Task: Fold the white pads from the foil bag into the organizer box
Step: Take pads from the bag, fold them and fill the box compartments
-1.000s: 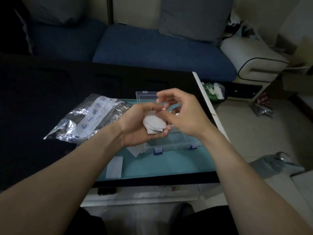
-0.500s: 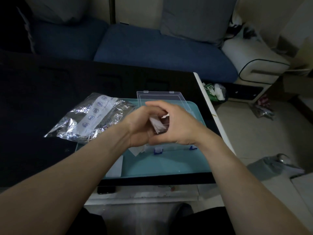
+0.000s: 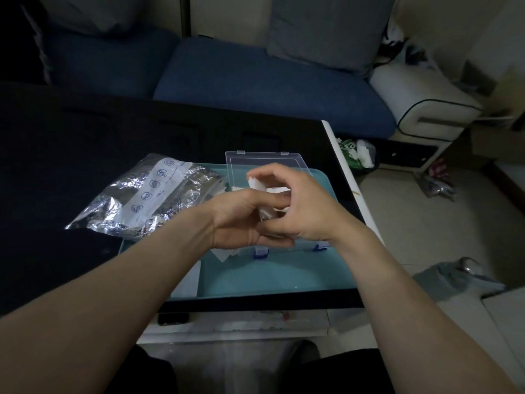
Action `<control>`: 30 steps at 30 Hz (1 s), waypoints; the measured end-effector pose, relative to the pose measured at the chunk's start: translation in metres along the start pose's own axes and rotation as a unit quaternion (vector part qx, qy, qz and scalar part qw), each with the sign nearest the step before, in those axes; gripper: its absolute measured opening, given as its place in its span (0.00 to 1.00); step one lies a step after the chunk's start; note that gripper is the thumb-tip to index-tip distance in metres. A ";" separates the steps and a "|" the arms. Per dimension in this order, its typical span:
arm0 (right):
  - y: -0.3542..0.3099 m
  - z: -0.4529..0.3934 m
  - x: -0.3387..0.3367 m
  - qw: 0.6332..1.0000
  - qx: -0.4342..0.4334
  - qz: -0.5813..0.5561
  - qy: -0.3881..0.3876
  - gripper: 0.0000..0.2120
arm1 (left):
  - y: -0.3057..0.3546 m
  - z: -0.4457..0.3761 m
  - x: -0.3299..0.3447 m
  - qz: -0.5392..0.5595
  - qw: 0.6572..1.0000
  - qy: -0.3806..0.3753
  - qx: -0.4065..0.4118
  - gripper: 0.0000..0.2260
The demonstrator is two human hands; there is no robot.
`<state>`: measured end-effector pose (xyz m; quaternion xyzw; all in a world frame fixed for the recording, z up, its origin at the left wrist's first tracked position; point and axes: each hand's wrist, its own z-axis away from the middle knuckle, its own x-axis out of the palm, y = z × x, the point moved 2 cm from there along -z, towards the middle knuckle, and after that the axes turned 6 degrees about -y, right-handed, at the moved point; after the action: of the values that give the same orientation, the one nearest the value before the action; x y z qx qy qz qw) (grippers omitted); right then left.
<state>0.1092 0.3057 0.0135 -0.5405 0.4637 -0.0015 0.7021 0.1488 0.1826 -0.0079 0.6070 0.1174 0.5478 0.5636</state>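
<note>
White pad [image 3: 267,201] sits crumpled between both hands, just above the clear organizer box [image 3: 284,163]. Left hand [image 3: 244,223] and right hand [image 3: 301,206] both pinch it, folding. Next, I think, it must go down into the box. Shiny foil bag [image 3: 147,194] lies left on the tabletop [image 3: 85,155].

Both bare forearms are stretched forward from the lower corners of the view, and the hands are brought together at its centre. The left hand [image 3: 241,220] is turned palm-up, its fingers [image 3: 272,201] curled towards three o'clock. The right hand [image 3: 301,206] is arched over it, knuckles up, thumb and forefinger apparently pinched together at eleven o'clock, though the fingertips are partly hidden.
</note>
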 end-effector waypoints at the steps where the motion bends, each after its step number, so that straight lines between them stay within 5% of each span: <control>1: 0.000 0.001 -0.001 1.000 -0.001 -0.010 -0.016 0.41 | 0.000 0.001 0.002 0.002 1.000 -0.011 -0.007 0.05; 4: 0.001 0.008 -0.008 0.993 0.007 -0.065 -0.099 0.46 | -0.003 -0.002 0.001 -0.022 0.999 -0.017 -0.024 0.04; 7: 0.009 0.013 -0.018 0.978 0.049 -0.176 -0.104 0.39 | -0.007 -0.002 -0.004 -0.105 0.992 -0.011 -0.072 0.10; 12: 0.021 0.014 -0.017 0.982 0.048 -0.161 -0.089 0.13 | -0.010 -0.004 0.005 -0.155 0.978 -0.082 -0.117 0.11; 16: 0.034 0.017 -0.034 0.959 0.035 -0.280 0.025 0.08 | -0.009 -0.010 0.014 -0.135 0.982 -0.044 -0.124 0.09; 19: 0.055 0.020 -0.053 0.925 0.103 -0.298 0.210 0.11 | -0.007 -0.021 0.014 -0.213 0.971 0.098 -0.053 0.06; 22: 0.088 0.017 -0.059 0.918 0.208 -0.159 0.297 0.19 | -0.004 -0.031 0.004 -0.489 0.822 0.274 0.098 0.04; 25: 0.101 0.005 -0.050 0.930 0.267 -0.021 0.250 0.21 | -0.011 -0.039 -0.004 -0.630 0.727 0.247 0.119 0.11; 30: 0.096 -0.010 -0.042 0.922 0.302 0.116 0.211 0.23 | -0.024 -0.052 -0.010 -0.780 0.598 0.184 0.024 0.20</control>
<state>0.0310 0.3590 -0.0316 -0.2326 0.6382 -0.1744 0.7129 0.1150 0.2116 -0.0453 0.1843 0.6606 -0.0027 0.7278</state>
